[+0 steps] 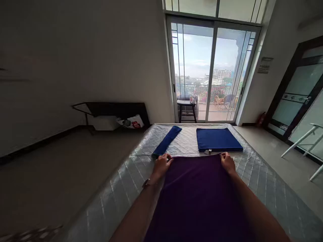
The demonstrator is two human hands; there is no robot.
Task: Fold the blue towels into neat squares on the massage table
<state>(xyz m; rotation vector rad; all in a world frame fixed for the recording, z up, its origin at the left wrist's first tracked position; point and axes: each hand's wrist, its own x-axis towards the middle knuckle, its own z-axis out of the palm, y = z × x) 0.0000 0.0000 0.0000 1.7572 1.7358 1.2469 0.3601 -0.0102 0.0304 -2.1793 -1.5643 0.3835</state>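
A dark purple cloth (199, 198) stretches over the mattress toward me, its far edge held between both hands. My left hand (162, 164) pinches the far left corner, close to the lower end of a narrow folded blue cloth (167, 142). At the far right corner, my right hand (227, 162) grips the purple cloth between thumb and fingers. Just beyond it lies a flat, square blue folded cloth (219, 139) with small white tags at its near edge. The near end of the purple cloth runs out of view.
All the cloths lie on a silvery quilted mattress (126, 191). Ahead are sliding glass doors (214, 74) with a dark stool (186, 106) behind them. A black bench-like frame (116, 111) stands against the left wall, and a pale metal stand (302, 144) is on the right.
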